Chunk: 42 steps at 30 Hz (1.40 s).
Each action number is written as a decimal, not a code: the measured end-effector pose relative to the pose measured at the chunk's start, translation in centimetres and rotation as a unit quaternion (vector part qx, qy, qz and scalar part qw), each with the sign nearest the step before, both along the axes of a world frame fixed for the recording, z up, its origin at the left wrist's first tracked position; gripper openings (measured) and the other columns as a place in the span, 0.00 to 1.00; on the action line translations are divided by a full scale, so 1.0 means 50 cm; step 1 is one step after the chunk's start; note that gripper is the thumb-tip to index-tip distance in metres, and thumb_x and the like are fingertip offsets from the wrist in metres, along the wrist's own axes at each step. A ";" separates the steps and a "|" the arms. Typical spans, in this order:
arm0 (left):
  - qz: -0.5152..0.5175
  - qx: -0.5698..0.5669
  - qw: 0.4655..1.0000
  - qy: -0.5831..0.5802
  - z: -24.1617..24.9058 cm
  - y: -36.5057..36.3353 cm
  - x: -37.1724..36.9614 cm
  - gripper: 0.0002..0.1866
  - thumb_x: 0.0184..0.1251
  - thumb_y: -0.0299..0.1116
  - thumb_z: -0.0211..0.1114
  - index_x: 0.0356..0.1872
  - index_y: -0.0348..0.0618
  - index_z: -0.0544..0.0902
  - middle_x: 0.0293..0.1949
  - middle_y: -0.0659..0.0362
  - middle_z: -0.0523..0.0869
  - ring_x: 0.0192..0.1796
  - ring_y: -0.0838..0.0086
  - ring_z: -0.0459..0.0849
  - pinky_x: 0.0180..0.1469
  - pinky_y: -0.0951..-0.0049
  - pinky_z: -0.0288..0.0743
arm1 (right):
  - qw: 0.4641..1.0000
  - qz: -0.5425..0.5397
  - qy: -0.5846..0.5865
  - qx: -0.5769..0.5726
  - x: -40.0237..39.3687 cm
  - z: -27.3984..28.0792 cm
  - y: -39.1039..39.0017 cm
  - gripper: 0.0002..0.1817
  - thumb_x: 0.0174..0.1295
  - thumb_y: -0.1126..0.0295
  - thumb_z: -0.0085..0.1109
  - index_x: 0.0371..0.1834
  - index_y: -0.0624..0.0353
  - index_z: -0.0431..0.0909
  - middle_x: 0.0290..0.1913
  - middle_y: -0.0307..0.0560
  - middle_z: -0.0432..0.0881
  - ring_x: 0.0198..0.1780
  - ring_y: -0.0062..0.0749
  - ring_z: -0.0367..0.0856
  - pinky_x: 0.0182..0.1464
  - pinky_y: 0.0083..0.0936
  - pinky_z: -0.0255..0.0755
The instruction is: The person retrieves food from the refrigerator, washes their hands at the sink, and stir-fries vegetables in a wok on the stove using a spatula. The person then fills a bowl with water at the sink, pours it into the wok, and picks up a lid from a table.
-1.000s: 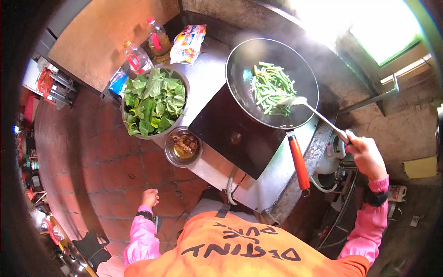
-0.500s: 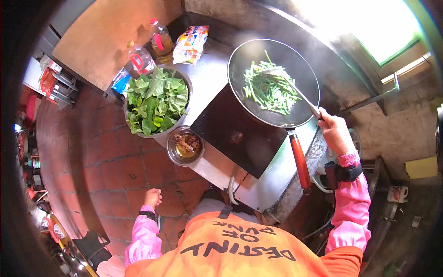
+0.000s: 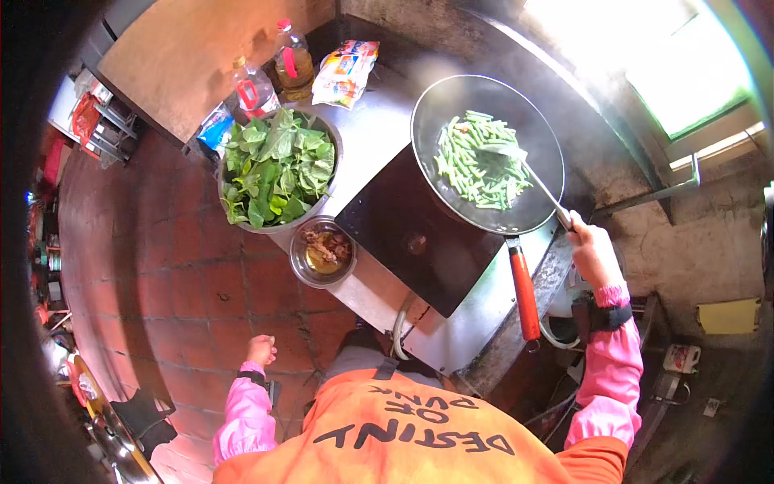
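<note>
My right hand point(image 3: 595, 254) is wrapped round the handle of a metal spatula point(image 3: 542, 184). The spatula's blade rests among cut green beans point(image 3: 476, 165) in a dark wok point(image 3: 536, 121). Pointing toward me, the wok's red-brown handle point(image 3: 524, 294) is untouched. Steam rises from the wok, which sits over the far part of a black cooktop point(image 3: 411, 250). My left hand point(image 3: 262, 351) hangs low over the floor, fingers curled, with nothing visible in it.
A metal pot of leafy greens point(image 3: 278, 169) stands on the counter's left, beside a bowl of brown food in liquid point(image 3: 322, 252). Behind are two oil bottles point(image 3: 292, 64) and a printed packet point(image 3: 347, 74). Red tiles point(image 3: 193, 274) cover the floor.
The spatula has shifted slightly within the beans, which are now more heaped and spread differently. My right hand has moved a little along with it. My left hand stays low and curled.
</note>
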<state>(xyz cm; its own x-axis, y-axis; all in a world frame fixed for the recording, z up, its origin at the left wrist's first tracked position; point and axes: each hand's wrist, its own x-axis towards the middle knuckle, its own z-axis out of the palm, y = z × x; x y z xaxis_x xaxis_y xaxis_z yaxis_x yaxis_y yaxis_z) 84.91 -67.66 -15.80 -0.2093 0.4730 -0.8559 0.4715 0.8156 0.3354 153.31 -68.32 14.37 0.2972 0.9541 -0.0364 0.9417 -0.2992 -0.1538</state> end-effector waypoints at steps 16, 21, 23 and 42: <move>-0.025 0.028 0.999 0.004 -0.002 0.045 0.042 0.09 0.67 0.39 0.58 0.39 0.45 0.78 0.23 0.62 0.80 0.16 0.78 0.74 0.16 0.75 0.66 | 0.997 -0.009 0.071 0.005 0.001 0.045 0.029 0.20 0.59 0.73 0.56 0.55 0.63 0.74 0.29 0.63 0.76 0.29 0.38 0.77 0.38 0.29 0.70; -0.013 0.020 1.000 0.007 -0.008 0.034 0.027 0.09 0.67 0.39 0.58 0.39 0.45 0.78 0.23 0.62 0.80 0.16 0.78 0.74 0.16 0.75 0.66 | 0.993 -0.054 0.098 -0.044 -0.004 0.108 -0.048 0.19 0.57 0.75 0.56 0.54 0.65 0.75 0.30 0.64 0.78 0.32 0.52 0.80 0.36 0.34 0.71; -0.015 0.017 1.000 -0.002 -0.011 0.034 0.022 0.09 0.67 0.39 0.58 0.39 0.45 0.78 0.22 0.62 0.80 0.16 0.77 0.74 0.16 0.75 0.66 | 0.995 -0.031 0.087 -0.029 -0.023 0.103 -0.077 0.19 0.57 0.75 0.56 0.53 0.65 0.75 0.30 0.65 0.78 0.33 0.52 0.80 0.36 0.35 0.71; -0.034 -0.001 0.999 0.023 -0.030 0.037 0.008 0.10 0.67 0.39 0.57 0.39 0.44 0.79 0.22 0.62 0.80 0.16 0.78 0.74 0.17 0.74 0.67 | 0.997 0.014 -0.036 -0.068 -0.012 0.131 -0.098 0.18 0.53 0.75 0.58 0.50 0.61 0.78 0.28 0.62 0.77 0.32 0.55 0.77 0.36 0.40 0.69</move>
